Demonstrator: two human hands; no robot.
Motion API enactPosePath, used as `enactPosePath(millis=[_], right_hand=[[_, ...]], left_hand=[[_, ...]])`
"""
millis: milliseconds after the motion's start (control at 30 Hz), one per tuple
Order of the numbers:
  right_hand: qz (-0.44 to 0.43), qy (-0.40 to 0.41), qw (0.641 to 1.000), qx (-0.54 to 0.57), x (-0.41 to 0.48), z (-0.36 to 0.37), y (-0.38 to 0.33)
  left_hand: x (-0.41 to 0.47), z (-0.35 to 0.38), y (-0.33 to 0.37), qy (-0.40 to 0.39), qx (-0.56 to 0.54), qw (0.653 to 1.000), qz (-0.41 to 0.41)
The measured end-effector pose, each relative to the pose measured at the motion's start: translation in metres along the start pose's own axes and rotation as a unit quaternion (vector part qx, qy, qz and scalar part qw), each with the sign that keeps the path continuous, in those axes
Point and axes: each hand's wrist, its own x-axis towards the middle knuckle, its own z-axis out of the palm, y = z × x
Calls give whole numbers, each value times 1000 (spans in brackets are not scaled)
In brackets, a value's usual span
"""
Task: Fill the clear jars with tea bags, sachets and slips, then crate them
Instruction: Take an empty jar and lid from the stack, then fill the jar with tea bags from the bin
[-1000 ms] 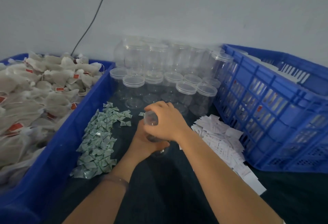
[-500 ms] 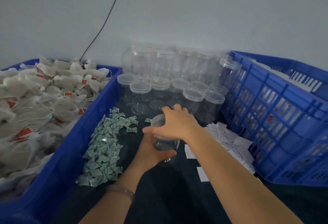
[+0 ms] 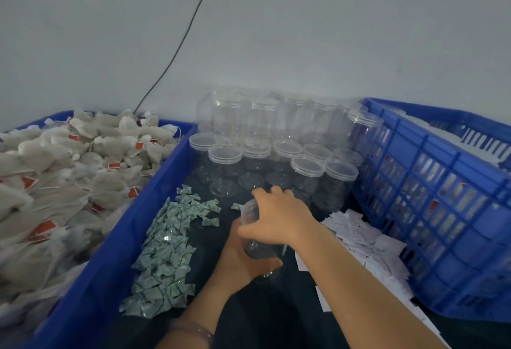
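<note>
Now the right hand (image 3: 279, 217) has slid from the jar (image 3: 258, 240) mouth to wrap its upper wall, fingers curled shut, while the left hand (image 3: 243, 258) still cups the base beneath, so it looks open for filling, sachets (image 3: 166, 252) left of both.

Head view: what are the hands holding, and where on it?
One clear jar, held by both hands. The left hand cups its lower body from beneath; the right hand wraps over its upper end. Whether its lid is on is unclear.
</note>
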Motion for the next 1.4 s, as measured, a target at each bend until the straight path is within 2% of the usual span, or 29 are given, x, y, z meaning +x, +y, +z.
enactPosePath(millis=[167,233,300,367,467,533,600,700,767,800,833,867,900,1033,1133,1167,1200,1233,1267,1300,1333,1400], right_hand=[[-72,-25,996,47,1,-2,5],[-56,-5,998,36,3,2,3],[-3,13,1000,-18,4,6,-2],[8,27,998,-55,5,7,-5],[-83,52,995,-6,4,4,-1],[-149,73,981,103,4,-1,9],[-156,144,934,289,3,-1,20],[-47,292,791,537,5,18,35],[36,369,699,612,10,42,46],[68,384,669,633,12,55,52],[89,380,658,644,13,69,56],[101,361,666,645,14,84,58],[107,331,691,633,16,97,57],[96,209,830,509,25,127,43],[86,142,934,318,35,127,36],[81,158,939,293,35,129,33],[69,194,925,319,32,132,29],[47,237,891,383,26,133,23],[18,266,843,468,19,132,17],[-11,262,794,549,16,131,11],[-41,229,766,599,14,129,6],[-116,141,758,626,11,124,-1]], left_hand=[[0,0,-2,4,15,1000,-2],[0,0,-1,6,15,1000,-3],[1,1,0,4,16,1000,-6],[1,1,0,5,8,1000,-12],[2,-2,-1,9,-3,1000,-15],[2,-3,-3,6,-8,1000,-10],[1,-2,-2,4,-9,1000,-5],[-3,0,1,6,0,1000,-4],[-8,-5,1,6,17,1000,-8],[-11,-9,1,5,26,1000,-11],[-15,-15,2,5,34,999,-14],[-20,-20,2,7,42,999,-17],[-24,-25,3,10,51,998,-20],[-34,-40,12,21,88,995,-43],[-37,-51,27,49,125,989,-60],[-39,-54,33,55,140,986,-73],[-42,-58,40,60,157,982,-90],[-45,-60,47,68,173,977,-105],[-48,-62,53,79,189,972,-112],[-50,-64,60,89,209,967,-118],[-54,-64,69,94,233,960,-124],[-60,-70,90,77,287,947,-126]])
